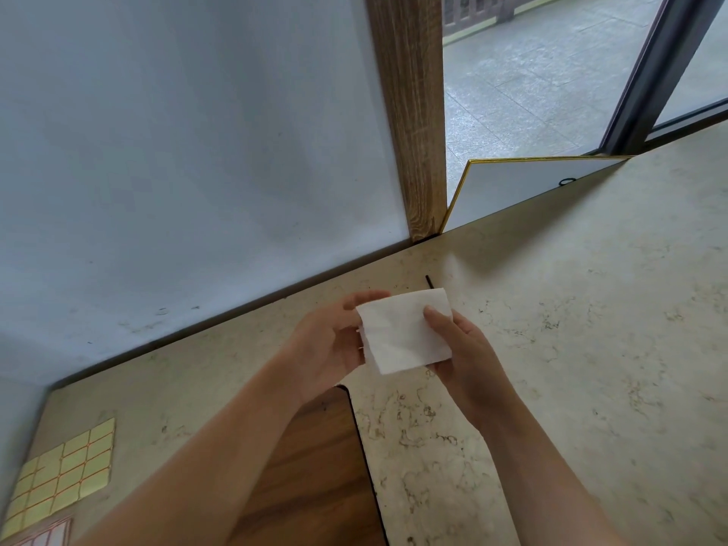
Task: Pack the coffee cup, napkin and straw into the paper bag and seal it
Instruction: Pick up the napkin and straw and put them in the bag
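1. Head view, nearest the lens: our two bare forearms reach forward from the bottom edge, above a brown wooden tabletop [307, 466] with a dark rounded rim.
2. Our left hand [331, 344] is curled around the left edge of a folded white napkin [405, 333]; its fingertips show past the top left corner, so it is closed on the paper.
3. Our right hand [461, 348] pinches the right side of the same napkin, with the thumb [437, 319] pressed on its upper face and the other fingers underneath.
4. We hold the napkin in the air between both hands, roughly flat and tilted slightly, above the pale marbled floor [551, 348].
5. A thin black stick [429, 281] pokes out from behind the top edge of the napkin; we cannot tell what it is.
6. To the far left on the floor lies a yellow gridded mat [63, 478].
7. Ahead of us stands a plain blue-grey wall [177, 151], ending at a wooden post [413, 112].
8. Beside that post, a gold-edged panel [524, 187] leans near a glass door frame [646, 72], with grey paving outside.
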